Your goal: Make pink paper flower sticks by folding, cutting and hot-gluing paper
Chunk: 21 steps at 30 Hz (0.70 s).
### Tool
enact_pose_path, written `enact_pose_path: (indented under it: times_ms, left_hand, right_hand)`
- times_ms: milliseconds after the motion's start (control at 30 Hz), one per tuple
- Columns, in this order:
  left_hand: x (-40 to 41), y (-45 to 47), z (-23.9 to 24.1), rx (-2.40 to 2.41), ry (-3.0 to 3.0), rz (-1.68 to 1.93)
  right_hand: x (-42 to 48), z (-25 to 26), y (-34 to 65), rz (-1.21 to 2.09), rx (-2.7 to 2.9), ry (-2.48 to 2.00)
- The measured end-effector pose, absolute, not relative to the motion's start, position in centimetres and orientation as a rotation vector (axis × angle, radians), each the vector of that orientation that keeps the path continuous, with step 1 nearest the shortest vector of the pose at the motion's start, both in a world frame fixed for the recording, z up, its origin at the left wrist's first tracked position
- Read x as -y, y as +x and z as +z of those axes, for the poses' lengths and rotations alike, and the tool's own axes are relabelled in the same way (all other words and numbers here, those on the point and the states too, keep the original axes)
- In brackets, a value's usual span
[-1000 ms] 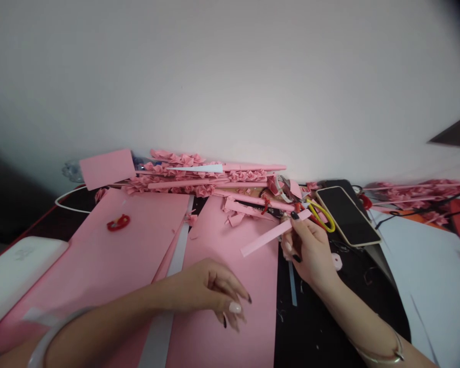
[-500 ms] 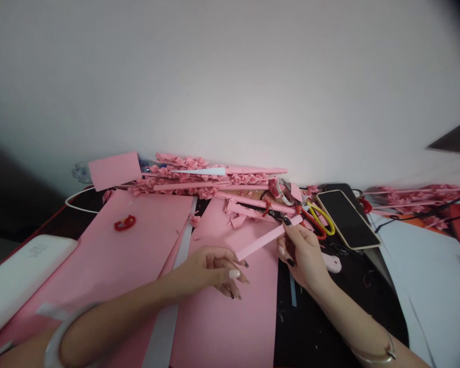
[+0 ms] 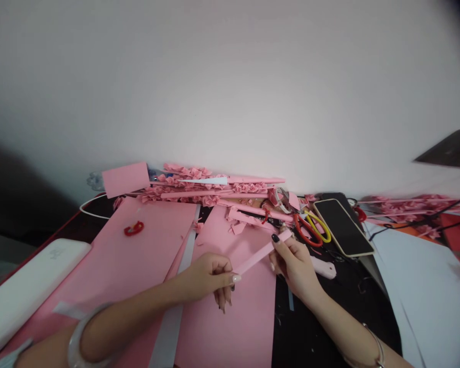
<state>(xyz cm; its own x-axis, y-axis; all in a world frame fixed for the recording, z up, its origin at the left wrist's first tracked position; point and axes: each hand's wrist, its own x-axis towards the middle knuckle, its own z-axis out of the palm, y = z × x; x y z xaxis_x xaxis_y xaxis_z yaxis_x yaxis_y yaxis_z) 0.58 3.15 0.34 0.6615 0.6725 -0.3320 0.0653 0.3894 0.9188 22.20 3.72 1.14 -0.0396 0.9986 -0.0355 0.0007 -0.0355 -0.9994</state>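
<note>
A narrow pink paper strip (image 3: 258,254) hangs between my two hands above large pink paper sheets (image 3: 230,312). My left hand (image 3: 210,276) pinches the strip's lower left end with thumb and fingers closed. My right hand (image 3: 293,263) grips the upper right end, fingers curled round it. Both wrists wear bangles.
Folded pink paper pieces and rolled pink sticks (image 3: 214,186) pile up at the back by the wall. Red and yellow scissors (image 3: 312,227) lie beside a dark phone (image 3: 343,227). A red clip (image 3: 134,228) rests on the left sheet. A white case (image 3: 26,291) sits far left. Cables run at the right.
My left hand rose from the pink sheet and took hold of the strip's free end. My right hand drew the strip a little closer and lower.
</note>
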Motion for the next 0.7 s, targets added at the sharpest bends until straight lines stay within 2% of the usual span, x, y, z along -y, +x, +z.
enact_pose_path:
  times_ms: [700]
  left_hand:
    - [-3.2, 0.5, 0.3, -0.801, 1.129, 0.606]
  right_hand:
    - [-4.5, 1.6, 24.6, 1.071, 1.162, -1.185]
